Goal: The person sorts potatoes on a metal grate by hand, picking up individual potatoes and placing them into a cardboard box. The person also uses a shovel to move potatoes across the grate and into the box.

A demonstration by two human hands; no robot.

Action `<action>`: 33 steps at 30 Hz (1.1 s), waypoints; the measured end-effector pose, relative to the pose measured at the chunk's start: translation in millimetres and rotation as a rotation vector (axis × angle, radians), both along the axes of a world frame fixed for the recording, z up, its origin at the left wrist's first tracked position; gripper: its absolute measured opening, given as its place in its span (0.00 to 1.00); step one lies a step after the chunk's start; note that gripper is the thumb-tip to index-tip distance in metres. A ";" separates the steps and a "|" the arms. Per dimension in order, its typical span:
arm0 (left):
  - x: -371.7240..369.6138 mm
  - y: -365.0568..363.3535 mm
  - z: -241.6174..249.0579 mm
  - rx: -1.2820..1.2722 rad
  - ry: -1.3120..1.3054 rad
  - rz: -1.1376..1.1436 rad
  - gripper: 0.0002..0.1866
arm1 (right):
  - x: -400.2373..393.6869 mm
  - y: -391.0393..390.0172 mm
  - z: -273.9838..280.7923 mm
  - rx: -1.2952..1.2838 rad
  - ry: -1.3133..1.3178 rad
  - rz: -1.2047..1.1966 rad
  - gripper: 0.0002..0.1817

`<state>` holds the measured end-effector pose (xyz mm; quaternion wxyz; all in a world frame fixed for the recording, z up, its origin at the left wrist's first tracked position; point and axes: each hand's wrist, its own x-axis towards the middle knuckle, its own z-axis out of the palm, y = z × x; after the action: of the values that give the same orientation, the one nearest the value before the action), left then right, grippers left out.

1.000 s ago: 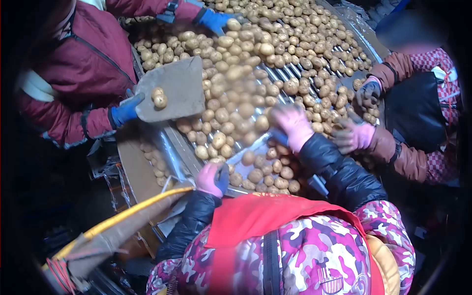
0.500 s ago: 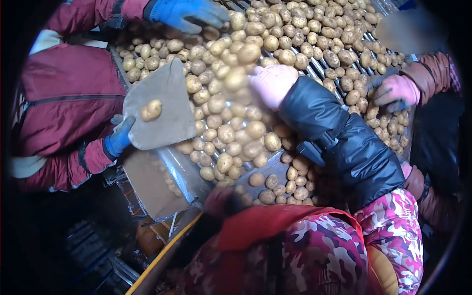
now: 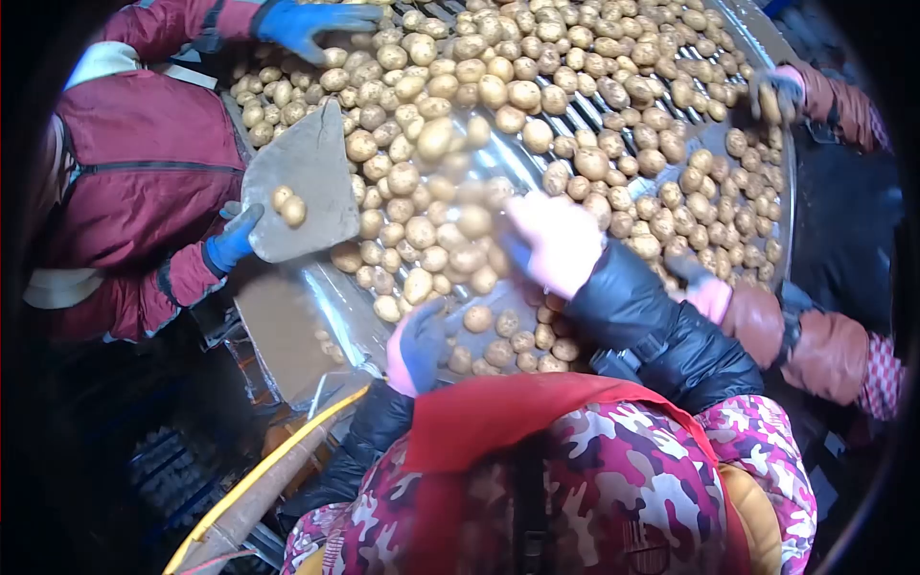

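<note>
Potatoes (image 3: 419, 232) cover the sorting table in front of me. My right hand (image 3: 556, 244), in a pink and blue-grey glove, reaches in among them from the right; its fingers are smeared by motion. Blurred potatoes lie right beside its fingertips. My left hand (image 3: 419, 347), gloved alike, is at the near edge with fingers stretched out and nothing in them. Between my hands a smaller group of potatoes (image 3: 498, 353) rests on a grey metal surface.
At left, a co-worker's blue-gloved hand (image 3: 233, 238) holds a grey scoop-shaped board (image 3: 305, 177) bearing two potatoes; their other hand (image 3: 311, 27) is over the pile. Another co-worker's gloved hands (image 3: 774, 96) work at right. A yellow-edged rail (image 3: 273, 470) stands at lower left.
My right hand has moved down and slightly right in view. My left hand has come into clear view at the near edge. The right co-worker's upper hand has lifted toward the far edge.
</note>
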<state>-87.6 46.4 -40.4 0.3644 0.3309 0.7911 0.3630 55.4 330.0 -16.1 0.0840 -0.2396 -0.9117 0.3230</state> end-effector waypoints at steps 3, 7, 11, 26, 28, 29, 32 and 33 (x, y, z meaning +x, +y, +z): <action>-8.7 10.6 -8.9 0.049 0.162 -0.427 0.20 | 6.8 -41.5 21.0 -0.148 0.311 0.214 0.22; -5.0 38.8 26.4 0.056 0.698 -0.679 0.14 | 4.7 -29.0 24.9 -0.300 0.214 -0.046 0.27; 0.4 40.4 28.0 0.040 0.470 -0.535 0.15 | 14.5 -5.1 -12.2 -0.259 0.268 -0.269 0.23; -18.7 -16.9 15.1 0.426 0.358 0.237 0.22 | -24.4 -96.8 -19.3 0.256 0.288 0.490 0.23; 0.0 -27.2 17.7 0.508 -0.326 0.781 0.17 | -54.6 -121.4 -42.9 0.339 0.231 0.625 0.26; 7.5 -32.6 12.7 0.455 -0.269 0.685 0.17 | -69.3 -130.4 -49.9 0.421 0.246 0.649 0.27; 8.6 -38.6 -9.9 0.379 0.435 0.175 0.16 | -100.1 -110.1 -49.4 0.389 0.077 0.653 0.34; 5.1 -35.2 -12.3 0.377 0.468 0.144 0.16 | -103.8 -98.0 -36.1 0.406 0.017 0.665 0.34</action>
<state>-82.5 11.2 -52.8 0.0779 0.4103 0.7938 0.4421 -48.4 232.0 -52.3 0.0279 0.0929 -0.9843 0.1475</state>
